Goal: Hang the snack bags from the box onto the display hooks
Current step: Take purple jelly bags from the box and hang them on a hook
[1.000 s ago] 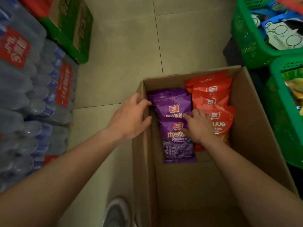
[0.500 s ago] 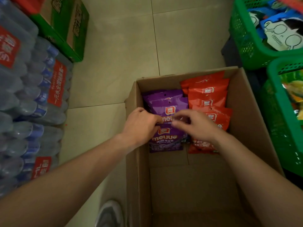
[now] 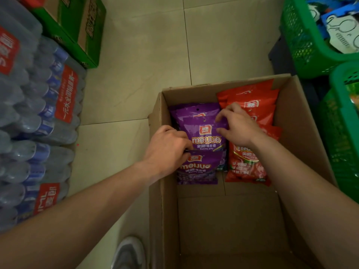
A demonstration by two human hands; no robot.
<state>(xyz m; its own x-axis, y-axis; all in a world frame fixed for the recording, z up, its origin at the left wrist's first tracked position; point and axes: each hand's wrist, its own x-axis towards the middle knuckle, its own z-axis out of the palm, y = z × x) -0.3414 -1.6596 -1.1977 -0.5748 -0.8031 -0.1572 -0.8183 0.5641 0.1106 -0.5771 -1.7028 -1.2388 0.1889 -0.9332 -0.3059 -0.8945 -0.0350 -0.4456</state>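
Bottle packs [image 3: 38,117] in shrink-wrap fill the floor far left of the left hand [image 3: 167,150]. Both hands reach into an open cardboard box [image 3: 163,210], whose bare bottom shows below the wrists. Green baskets [image 3: 303,51] stand beyond and to the right of the right hand [image 3: 238,127], and a green carton [image 3: 77,30] sits far beyond the left hand. Red bags [image 3: 250,101] are stacked under and beyond the right hand. Purple bags [image 3: 186,113] overlap between the two hands. The left hand's fingers curl over the top edge of the nearest purple bag [image 3: 198,167], gripping it. The right hand's bent fingers [image 3: 220,116] and thumb, held apart, touch the right edge of the next purple bag [image 3: 206,133]; whether they pinch it cannot be told. A grey shoe [image 3: 129,253] sits below the left forearm.
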